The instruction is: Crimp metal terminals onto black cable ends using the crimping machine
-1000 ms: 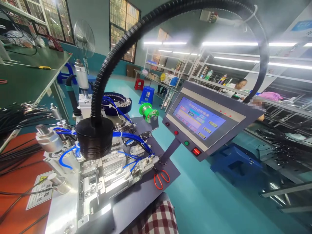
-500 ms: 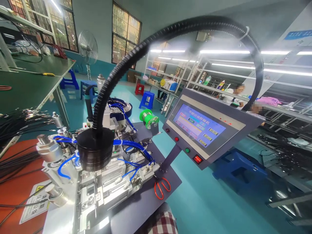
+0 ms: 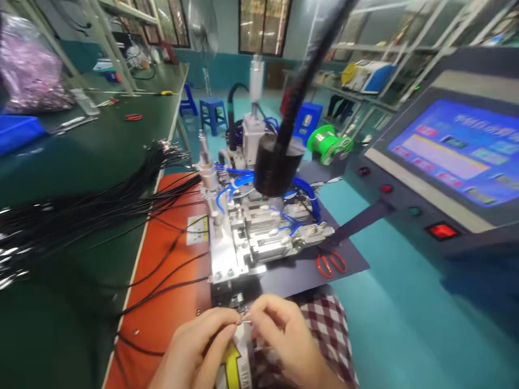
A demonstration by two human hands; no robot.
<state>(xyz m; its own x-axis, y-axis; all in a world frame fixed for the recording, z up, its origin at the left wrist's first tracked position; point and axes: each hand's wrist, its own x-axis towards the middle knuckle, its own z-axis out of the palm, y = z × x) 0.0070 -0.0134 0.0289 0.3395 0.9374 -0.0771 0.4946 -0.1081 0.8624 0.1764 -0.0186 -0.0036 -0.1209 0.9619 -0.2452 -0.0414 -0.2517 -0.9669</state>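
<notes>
Low in the middle of the head view, my left hand (image 3: 203, 337) and my right hand (image 3: 286, 335) are close together with fingers pinched. Between the fingertips show thin red and white wire ends (image 3: 244, 316), slightly blurred; the rest of the wire is hidden by the fingers. Just beyond the hands stands a metal soldering machine (image 3: 263, 232) with blue air tubes. A black lamp head or nozzle (image 3: 278, 167) on a flexible hose hangs over it. Beneath my left hand is a label with a yellow arrow (image 3: 232, 367).
Black cables (image 3: 121, 200) lie bundled on the green table (image 3: 133, 129) and across the orange surface (image 3: 174, 265) at left. Red-handled scissors (image 3: 331, 263) rest right of the machine. A touchscreen panel (image 3: 458, 146) and a green spool (image 3: 329, 143) stand at right.
The view has turned left and down, shifting the machine and screen rightward. Both my hands have come into view, pinching wire ends.
</notes>
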